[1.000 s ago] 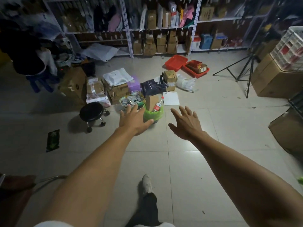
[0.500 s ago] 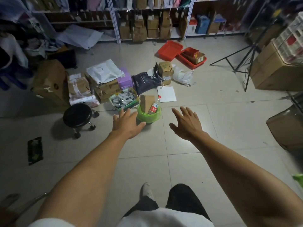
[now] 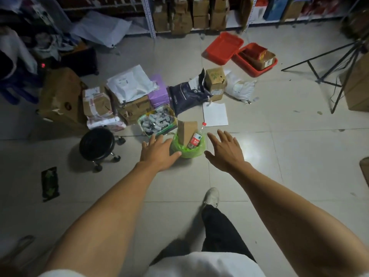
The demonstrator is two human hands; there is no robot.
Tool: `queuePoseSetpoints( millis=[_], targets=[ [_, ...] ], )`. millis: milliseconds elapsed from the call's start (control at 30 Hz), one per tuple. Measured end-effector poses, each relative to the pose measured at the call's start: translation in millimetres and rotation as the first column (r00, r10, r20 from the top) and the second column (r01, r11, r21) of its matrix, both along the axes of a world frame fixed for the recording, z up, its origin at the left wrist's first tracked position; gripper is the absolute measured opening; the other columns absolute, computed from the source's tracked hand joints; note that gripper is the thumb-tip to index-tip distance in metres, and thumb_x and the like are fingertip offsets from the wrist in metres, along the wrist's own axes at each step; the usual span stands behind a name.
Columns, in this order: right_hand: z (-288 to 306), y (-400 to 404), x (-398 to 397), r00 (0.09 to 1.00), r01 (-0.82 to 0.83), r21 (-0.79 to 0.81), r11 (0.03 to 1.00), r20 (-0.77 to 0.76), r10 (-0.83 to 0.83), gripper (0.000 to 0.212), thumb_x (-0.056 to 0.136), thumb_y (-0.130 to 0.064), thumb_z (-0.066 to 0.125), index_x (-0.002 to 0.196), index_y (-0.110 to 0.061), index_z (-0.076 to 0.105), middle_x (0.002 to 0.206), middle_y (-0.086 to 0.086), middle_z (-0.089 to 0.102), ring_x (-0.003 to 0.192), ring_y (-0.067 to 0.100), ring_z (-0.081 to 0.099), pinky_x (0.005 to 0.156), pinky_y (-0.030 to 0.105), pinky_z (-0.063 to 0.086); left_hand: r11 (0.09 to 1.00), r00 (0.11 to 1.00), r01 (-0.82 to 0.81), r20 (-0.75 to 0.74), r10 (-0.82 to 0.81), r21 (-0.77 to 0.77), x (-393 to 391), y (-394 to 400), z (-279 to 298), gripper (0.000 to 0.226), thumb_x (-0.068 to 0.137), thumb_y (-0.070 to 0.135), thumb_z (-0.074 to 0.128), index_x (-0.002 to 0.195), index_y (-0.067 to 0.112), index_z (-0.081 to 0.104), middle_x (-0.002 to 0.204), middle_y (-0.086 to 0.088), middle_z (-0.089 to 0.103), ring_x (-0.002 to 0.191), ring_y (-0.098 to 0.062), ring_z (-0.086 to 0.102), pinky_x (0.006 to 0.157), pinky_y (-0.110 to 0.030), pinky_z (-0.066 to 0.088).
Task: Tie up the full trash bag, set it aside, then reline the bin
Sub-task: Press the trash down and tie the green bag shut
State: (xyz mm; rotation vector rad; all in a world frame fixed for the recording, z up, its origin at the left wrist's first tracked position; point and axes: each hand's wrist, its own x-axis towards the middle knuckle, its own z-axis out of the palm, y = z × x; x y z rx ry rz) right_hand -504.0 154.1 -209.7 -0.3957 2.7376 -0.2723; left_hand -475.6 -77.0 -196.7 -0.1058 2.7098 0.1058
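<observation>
A stockroom or warehouse: metal shelving (image 3: 148, 21) packed with cardboard boxes (image 3: 180, 19), taped parcels (image 3: 96, 102) and mailer bags (image 3: 129, 83) heaped on a tiled floor (image 3: 279, 156).

Stool (image 3: 97, 144) left of bin (image 3: 187, 151), prob. apart.

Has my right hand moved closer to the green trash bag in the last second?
Yes. The right hand has closed in on the green trash bag; the gap beside its rim is narrower now.

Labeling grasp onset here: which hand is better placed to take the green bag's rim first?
Left, probably. The left hand overlaps the near rim of the green trash bag, thumb at its edge. The right hand, also open, hangs just beside the bag, with floor visible between.
</observation>
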Motion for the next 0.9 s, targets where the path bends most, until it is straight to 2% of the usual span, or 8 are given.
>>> queuePoseSetpoints(
  millis=[233, 433, 733, 900],
  targets=[
    [-46.7, 4.8, -96.4, 0.995, -0.039, -0.021, 0.999, 0.091, 0.040, 0.071, 0.093, -0.054, 0.047, 0.152, -0.030, 0.016, 0.161, 0.010, 0.016, 0.149, 0.034, 0.011, 0.119, 0.051, 0.016, 0.999, 0.998, -0.040, 0.048, 0.039, 0.013, -93.6, 24.2, -31.3, 0.068, 0.091, 0.063, 0.043, 0.144, 0.023, 0.038, 0.156, -0.007, 0.030, 0.146, -0.033, 0.018, 0.114, -0.055, 0.023],
    [-99.6, -1.2, -151.2, 0.992, -0.026, -0.021, 0.999, 0.123, 0.029, 0.072, 0.093, -0.053, 0.048, 0.153, -0.029, 0.015, 0.161, 0.010, 0.015, 0.149, 0.034, 0.010, 0.119, 0.051, 0.015, 0.998, 0.997, -0.037, 0.075, 0.034, 0.041, -158.2, 20.9, -84.0, 0.068, 0.092, 0.062, 0.042, 0.148, 0.024, 0.033, 0.159, -0.005, 0.025, 0.148, -0.033, 0.014, 0.116, -0.055, 0.021],
    [-238.6, -30.2, -206.9, 0.987, 0.016, 0.011, 1.000, 0.160, -0.017, 0.074, 0.093, -0.057, 0.045, 0.154, -0.030, 0.011, 0.163, 0.009, 0.011, 0.150, 0.033, 0.008, 0.120, 0.050, 0.012, 0.999, 0.989, -0.012, 0.145, 0.005, 0.045, -213.9, -9.9, -232.4, 0.071, 0.091, 0.063, 0.040, 0.151, 0.026, 0.028, 0.162, -0.005, 0.018, 0.149, -0.031, 0.010, 0.117, -0.055, 0.018],
    [-337.4, -42.6, -241.1, 0.992, -0.054, 0.033, 0.998, 0.111, 0.050, 0.073, 0.093, -0.059, 0.043, 0.153, -0.030, 0.012, 0.163, 0.008, 0.009, 0.150, 0.032, 0.006, 0.120, 0.050, 0.013, 0.999, 0.991, -0.002, 0.136, -0.003, 0.040, -235.8, -30.4, -332.4, 0.072, 0.092, 0.063, 0.039, 0.153, 0.027, 0.024, 0.163, -0.005, 0.016, 0.150, -0.030, 0.009, 0.118, -0.054, 0.015]
  ],
)
